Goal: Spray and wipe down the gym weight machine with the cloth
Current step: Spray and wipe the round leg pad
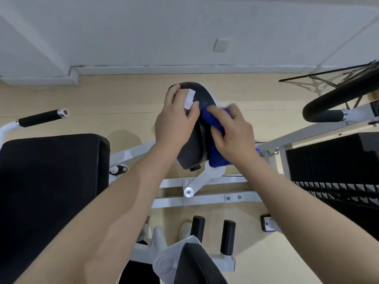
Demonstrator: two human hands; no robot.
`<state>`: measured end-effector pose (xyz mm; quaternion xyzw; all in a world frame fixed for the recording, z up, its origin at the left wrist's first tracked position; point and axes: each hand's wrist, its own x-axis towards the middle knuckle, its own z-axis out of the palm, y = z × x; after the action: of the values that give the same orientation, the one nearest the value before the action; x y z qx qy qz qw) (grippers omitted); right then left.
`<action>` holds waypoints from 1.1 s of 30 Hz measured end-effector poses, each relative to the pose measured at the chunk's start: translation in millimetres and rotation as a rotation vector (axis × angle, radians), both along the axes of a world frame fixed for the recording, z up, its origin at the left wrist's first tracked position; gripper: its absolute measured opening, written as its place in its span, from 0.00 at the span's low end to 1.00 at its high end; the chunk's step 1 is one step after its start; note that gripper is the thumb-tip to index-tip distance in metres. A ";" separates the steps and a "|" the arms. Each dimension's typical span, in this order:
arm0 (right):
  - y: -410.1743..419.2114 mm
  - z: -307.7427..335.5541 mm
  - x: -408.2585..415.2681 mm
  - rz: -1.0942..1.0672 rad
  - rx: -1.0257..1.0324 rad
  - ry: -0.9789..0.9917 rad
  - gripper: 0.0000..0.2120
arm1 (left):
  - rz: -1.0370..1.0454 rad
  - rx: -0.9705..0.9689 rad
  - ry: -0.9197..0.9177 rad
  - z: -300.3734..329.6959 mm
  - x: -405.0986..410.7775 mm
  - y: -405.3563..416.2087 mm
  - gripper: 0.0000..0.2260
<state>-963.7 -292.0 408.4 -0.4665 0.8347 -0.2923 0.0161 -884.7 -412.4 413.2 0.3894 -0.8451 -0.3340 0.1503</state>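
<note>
Foot rollers: two black foam rollers (228,236) stand on the white frame (205,198) just below me, with my light shoes (185,229) on the floor beside them.
Seat: the large black seat pad (51,181) lies at my left, near my left forearm.
Weight stack: black plates (332,171) sit at my right, behind a white upright.
Left hand: my left hand (176,121) lies over the top of the round black pad (194,148), fingers curled round its upper left edge and gripping it; a white label (189,98) shows between my fingers.
Right hand: my right hand (231,134) grips the blue cloth (216,152), fingers bent over it and pressing it against the pad's right side.
Cloth: bunched under my right palm, its lower end hangs past the pad's bottom edge, touching the white pivot arm.
Handles: a black grip (42,118) juts out far left; a curved black bar (336,99) sits far right.
Wall: a white socket (221,45) sits above the skirting.
</note>
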 end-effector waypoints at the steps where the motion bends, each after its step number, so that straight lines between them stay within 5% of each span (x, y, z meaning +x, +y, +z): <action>1: 12.4 -3.6 6.5 0.030 0.018 0.013 0.17 | -0.003 -0.006 -0.002 -0.5 0.4 0.1 0.15; 9: -31.4 10.3 -10.0 -0.127 -0.001 0.003 0.17 | -0.022 0.009 0.060 -2.5 1.6 2.9 0.19; 17: 53.4 -50.2 41.4 0.050 0.034 0.100 0.26 | 0.018 0.016 0.049 -8.2 1.7 6.5 0.17; 25: 15.7 -48.6 38.9 -0.201 -0.236 0.044 0.26 | 0.079 -0.033 0.138 -22.4 -3.7 3.9 0.16; 30: 47.7 -105.3 57.0 -0.267 -0.033 -0.433 0.13 | 0.045 -0.028 0.211 -25.4 4.4 3.7 0.22; 33: 46.1 -112.1 59.8 -0.277 -0.143 -0.519 0.10 | 0.038 -0.087 0.200 -25.2 7.9 6.5 0.24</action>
<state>-903.9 -245.9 296.3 -0.2578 0.8356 -0.4594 0.1559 -876.8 -405.8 387.9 0.3632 -0.8319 -0.3316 0.2571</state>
